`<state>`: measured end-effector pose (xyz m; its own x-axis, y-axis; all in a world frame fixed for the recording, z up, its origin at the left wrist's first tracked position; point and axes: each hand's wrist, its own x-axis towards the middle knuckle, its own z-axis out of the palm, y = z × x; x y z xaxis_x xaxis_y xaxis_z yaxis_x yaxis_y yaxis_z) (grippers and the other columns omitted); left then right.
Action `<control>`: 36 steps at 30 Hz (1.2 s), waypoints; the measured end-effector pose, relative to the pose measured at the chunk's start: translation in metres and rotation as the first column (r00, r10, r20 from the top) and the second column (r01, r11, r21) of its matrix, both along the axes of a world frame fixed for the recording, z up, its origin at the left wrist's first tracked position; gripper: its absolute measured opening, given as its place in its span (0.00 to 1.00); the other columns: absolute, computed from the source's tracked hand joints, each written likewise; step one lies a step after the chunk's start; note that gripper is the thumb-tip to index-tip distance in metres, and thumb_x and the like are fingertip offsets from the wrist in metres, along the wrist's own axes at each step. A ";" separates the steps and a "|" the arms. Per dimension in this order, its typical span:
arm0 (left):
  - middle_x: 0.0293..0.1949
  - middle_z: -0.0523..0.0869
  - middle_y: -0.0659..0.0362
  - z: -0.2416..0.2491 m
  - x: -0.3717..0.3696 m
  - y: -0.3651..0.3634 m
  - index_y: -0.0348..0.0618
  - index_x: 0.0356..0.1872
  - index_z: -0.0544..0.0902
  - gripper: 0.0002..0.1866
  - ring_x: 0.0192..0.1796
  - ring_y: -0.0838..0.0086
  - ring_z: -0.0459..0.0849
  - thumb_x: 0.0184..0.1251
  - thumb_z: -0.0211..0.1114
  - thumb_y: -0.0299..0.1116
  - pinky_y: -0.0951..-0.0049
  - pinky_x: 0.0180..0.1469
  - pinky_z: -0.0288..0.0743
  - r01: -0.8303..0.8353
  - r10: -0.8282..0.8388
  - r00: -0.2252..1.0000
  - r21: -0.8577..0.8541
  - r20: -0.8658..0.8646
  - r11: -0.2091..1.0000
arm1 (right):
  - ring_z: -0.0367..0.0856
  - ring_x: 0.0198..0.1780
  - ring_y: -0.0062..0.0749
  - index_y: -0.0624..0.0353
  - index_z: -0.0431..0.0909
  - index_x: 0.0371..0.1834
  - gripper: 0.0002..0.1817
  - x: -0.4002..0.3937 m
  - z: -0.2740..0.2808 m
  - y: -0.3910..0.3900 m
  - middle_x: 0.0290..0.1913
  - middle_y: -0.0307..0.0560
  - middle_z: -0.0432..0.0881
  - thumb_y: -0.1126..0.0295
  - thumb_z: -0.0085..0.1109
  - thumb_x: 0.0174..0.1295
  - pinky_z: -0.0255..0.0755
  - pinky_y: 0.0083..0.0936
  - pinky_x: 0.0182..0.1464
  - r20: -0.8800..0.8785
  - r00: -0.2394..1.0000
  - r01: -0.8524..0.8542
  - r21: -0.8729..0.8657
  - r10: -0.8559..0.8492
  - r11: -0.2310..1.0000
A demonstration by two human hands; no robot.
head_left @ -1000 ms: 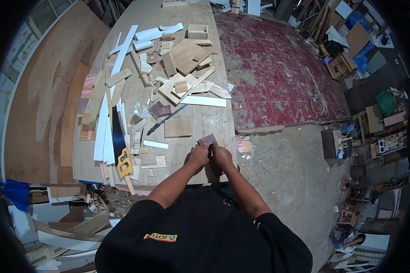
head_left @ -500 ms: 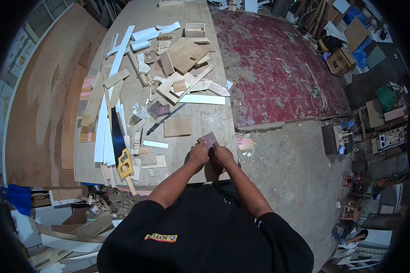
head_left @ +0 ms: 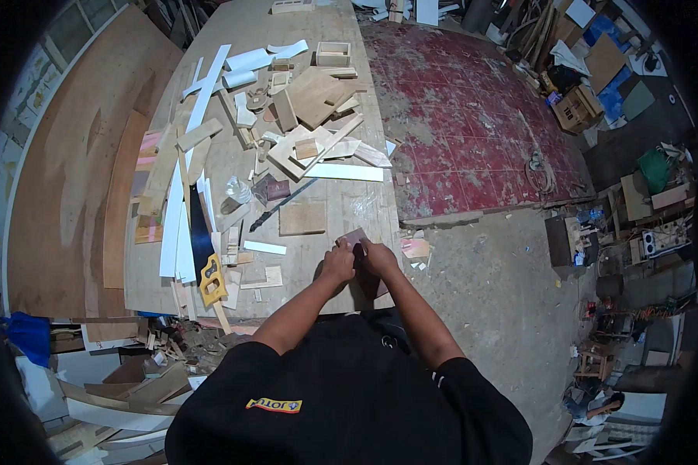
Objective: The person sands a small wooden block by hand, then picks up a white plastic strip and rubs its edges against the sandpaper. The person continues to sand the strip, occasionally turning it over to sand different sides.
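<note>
My left hand (head_left: pixel 339 262) and my right hand (head_left: pixel 378 259) are close together over the near right part of the workbench. Both are closed on a brownish-red piece of sandpaper (head_left: pixel 354 235), whose far edge shows beyond my fingers. What lies under the sandpaper is hidden by my hands. Just beyond them is a flat square wooden board (head_left: pixel 302 218). Another brownish-red piece (head_left: pixel 278 189), like folded sandpaper, lies farther off beside a dark drill bit (head_left: pixel 262 222).
A yellow-handled handsaw (head_left: pixel 212 280) lies along the left of the workbench (head_left: pixel 341 203), near long white strips (head_left: pixel 180 225). Wood offcuts and a small open wooden box (head_left: pixel 333 53) are piled toward the far side. The bench's right edge borders a concrete floor (head_left: pixel 488 287).
Both hands stay almost in place, gripping the sandpaper. Its far edge has shifted slightly nearer to me, and the right fingers have moved a little.
</note>
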<state>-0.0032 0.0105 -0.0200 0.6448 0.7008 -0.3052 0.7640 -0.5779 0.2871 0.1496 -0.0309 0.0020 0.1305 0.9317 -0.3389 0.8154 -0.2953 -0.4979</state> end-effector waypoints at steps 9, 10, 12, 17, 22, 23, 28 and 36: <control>0.69 0.64 0.37 -0.003 -0.002 -0.002 0.30 0.62 0.73 0.41 0.57 0.51 0.80 0.47 0.75 0.43 0.55 0.53 0.79 -0.014 0.012 0.998 0.045 0.058 0.999 | 0.84 0.45 0.59 0.59 0.79 0.51 0.17 0.005 -0.005 -0.021 0.41 0.63 0.84 0.68 0.54 0.59 0.78 0.48 0.47 0.009 0.996 -0.086 -0.095 0.087 0.992; 0.69 0.64 0.37 -0.002 -0.001 -0.003 0.30 0.62 0.73 0.41 0.57 0.51 0.80 0.47 0.75 0.43 0.55 0.53 0.79 -0.015 0.012 0.998 0.044 0.060 0.999 | 0.84 0.45 0.59 0.59 0.79 0.51 0.17 0.007 -0.010 -0.021 0.41 0.63 0.84 0.68 0.54 0.59 0.78 0.48 0.47 0.011 0.996 -0.086 -0.096 0.087 0.992; 0.68 0.66 0.38 0.001 0.000 -0.001 0.30 0.61 0.73 0.40 0.56 0.52 0.81 0.46 0.75 0.41 0.55 0.52 0.79 -0.023 0.022 0.999 0.011 0.047 1.000 | 0.84 0.45 0.59 0.59 0.81 0.46 0.15 0.008 -0.014 -0.012 0.42 0.61 0.85 0.67 0.56 0.58 0.78 0.48 0.47 0.094 0.916 -0.326 -0.389 0.390 0.861; 0.62 0.69 0.37 -0.013 -0.002 -0.001 0.25 0.58 0.72 0.37 0.52 0.49 0.81 0.46 0.74 0.37 0.52 0.50 0.79 0.002 -0.012 0.994 0.087 0.108 0.996 | 0.84 0.45 0.59 0.58 0.78 0.52 0.17 -0.004 0.009 -0.001 0.41 0.63 0.84 0.68 0.52 0.60 0.77 0.49 0.47 0.106 0.976 -0.171 -0.152 0.188 0.974; 0.63 0.67 0.38 -0.001 -0.003 0.000 0.24 0.59 0.70 0.39 0.52 0.49 0.81 0.47 0.73 0.38 0.53 0.49 0.80 0.019 -0.022 0.997 0.041 0.068 0.999 | 0.84 0.44 0.60 0.57 0.73 0.57 0.19 -0.015 0.012 -0.009 0.41 0.66 0.84 0.69 0.49 0.62 0.76 0.51 0.46 0.023 0.999 0.036 -0.002 -0.035 0.999; 0.63 0.67 0.38 0.006 -0.001 0.000 0.24 0.59 0.70 0.39 0.52 0.49 0.81 0.47 0.73 0.38 0.53 0.49 0.80 0.020 -0.023 0.997 0.044 0.068 0.999 | 0.83 0.44 0.61 0.57 0.73 0.57 0.19 -0.015 0.010 -0.013 0.40 0.67 0.83 0.68 0.50 0.62 0.76 0.51 0.46 -0.002 0.998 0.062 0.019 -0.062 0.998; 0.69 0.64 0.38 0.007 0.000 0.000 0.29 0.59 0.75 0.38 0.58 0.51 0.80 0.46 0.75 0.42 0.55 0.53 0.79 -0.004 0.004 1.000 0.000 0.014 1.000 | 0.83 0.45 0.60 0.58 0.75 0.55 0.19 -0.005 0.004 -0.023 0.40 0.66 0.84 0.65 0.52 0.60 0.77 0.50 0.47 -0.045 0.996 0.075 -0.045 -0.077 0.996; 0.66 0.66 0.37 0.005 0.002 0.004 0.27 0.60 0.72 0.39 0.56 0.50 0.80 0.47 0.74 0.40 0.55 0.52 0.80 0.005 -0.005 1.000 0.002 0.009 1.000 | 0.84 0.46 0.56 0.61 0.78 0.51 0.18 -0.001 0.008 -0.007 0.39 0.64 0.84 0.65 0.54 0.59 0.78 0.48 0.47 0.136 0.961 -0.209 -0.203 0.239 0.956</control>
<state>-0.0008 0.0144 -0.0150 0.6511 0.6982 -0.2977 0.7584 -0.5825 0.2925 0.1485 -0.0381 0.0100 -0.0091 0.8658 -0.5003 0.9347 -0.1703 -0.3119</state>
